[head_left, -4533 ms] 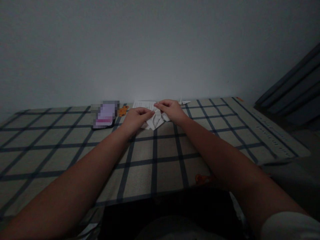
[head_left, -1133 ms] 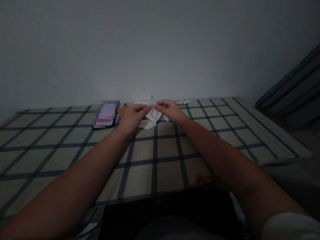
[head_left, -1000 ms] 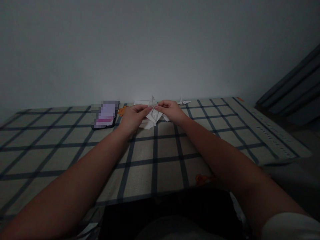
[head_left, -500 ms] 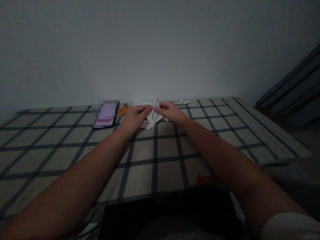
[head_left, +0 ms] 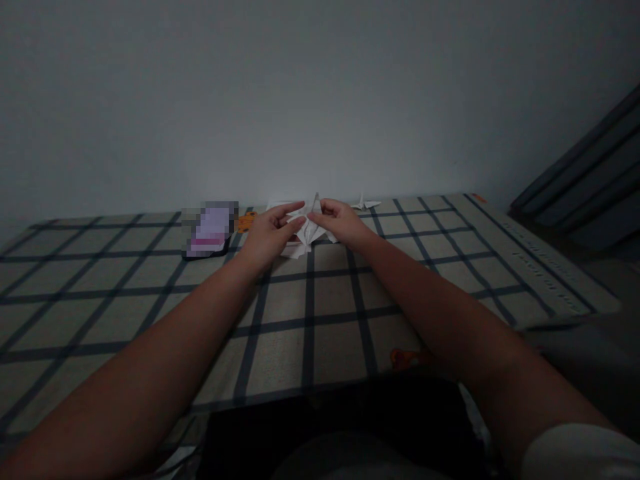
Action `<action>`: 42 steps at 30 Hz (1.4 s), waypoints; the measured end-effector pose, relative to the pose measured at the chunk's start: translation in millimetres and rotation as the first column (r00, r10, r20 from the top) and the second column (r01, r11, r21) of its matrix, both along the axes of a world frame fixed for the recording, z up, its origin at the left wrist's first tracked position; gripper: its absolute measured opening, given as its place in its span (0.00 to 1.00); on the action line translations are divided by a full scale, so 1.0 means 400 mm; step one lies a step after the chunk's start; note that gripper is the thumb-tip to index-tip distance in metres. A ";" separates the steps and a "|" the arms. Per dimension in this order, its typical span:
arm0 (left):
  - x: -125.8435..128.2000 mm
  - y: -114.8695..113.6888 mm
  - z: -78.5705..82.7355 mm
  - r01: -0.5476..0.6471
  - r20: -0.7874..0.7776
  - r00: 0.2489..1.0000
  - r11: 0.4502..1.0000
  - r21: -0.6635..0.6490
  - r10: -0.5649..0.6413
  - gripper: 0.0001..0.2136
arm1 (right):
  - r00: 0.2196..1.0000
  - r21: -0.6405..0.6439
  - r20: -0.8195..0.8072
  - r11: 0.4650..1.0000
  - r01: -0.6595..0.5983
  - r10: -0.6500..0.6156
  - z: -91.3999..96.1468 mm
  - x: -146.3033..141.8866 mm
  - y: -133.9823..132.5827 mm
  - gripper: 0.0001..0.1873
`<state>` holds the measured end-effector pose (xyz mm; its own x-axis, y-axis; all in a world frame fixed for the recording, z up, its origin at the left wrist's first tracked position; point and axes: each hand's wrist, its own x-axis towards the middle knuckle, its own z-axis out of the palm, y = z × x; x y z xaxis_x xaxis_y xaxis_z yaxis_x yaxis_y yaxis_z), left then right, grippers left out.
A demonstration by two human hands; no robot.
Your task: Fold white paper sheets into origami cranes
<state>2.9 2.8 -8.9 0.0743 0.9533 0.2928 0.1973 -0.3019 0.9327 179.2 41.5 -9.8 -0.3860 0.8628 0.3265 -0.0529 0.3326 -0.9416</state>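
A folded white piece of origami paper (head_left: 311, 232) stands near the far side of the table, its narrow point sticking up. My right hand (head_left: 343, 219) pinches its right side between thumb and fingers. At its left side is my left hand (head_left: 273, 230), index finger and thumb spread apart; the thumb tip is at the paper's edge, and whether it touches I cannot tell. Loose white paper sheets (head_left: 295, 251) lie under and behind the folded piece, partly hidden by my hands.
A phone (head_left: 213, 230) with a blurred screen lies to the left. Behind my right hand rests a small white paper crane (head_left: 367, 204). A checked cloth (head_left: 280, 333) covers the table, which meets a plain wall (head_left: 320, 100). A dark curtain (head_left: 595, 180) hangs at right.
My left index finger has lifted away from the thumb, opening the earlier pinch on the paper. The folded paper has shifted slightly, while my right hand keeps its hold.
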 end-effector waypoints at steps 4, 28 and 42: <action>-0.003 0.004 -0.006 -0.028 -0.040 0.999 1.000 0.014 0.029 0.25 | 0.999 -0.025 0.038 0.999 0.028 -0.027 -0.002 0.004 0.003 0.09; 0.012 -0.029 0.026 -0.138 -0.052 0.989 0.989 0.046 0.140 0.14 | 1.000 0.000 0.022 1.000 -0.022 0.022 -0.001 0.009 -0.007 0.17; 0.011 -0.002 -0.006 0.043 0.107 0.994 0.997 -0.064 -0.036 0.29 | 0.986 0.123 0.077 0.983 0.136 -0.146 -0.005 0.013 0.004 0.18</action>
<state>7.5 2.2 -11.4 0.0846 0.9677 0.2377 0.0857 -0.2447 0.9658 184.4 43.0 -12.0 -0.2937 0.8683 0.3998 0.0815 0.4395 -0.8946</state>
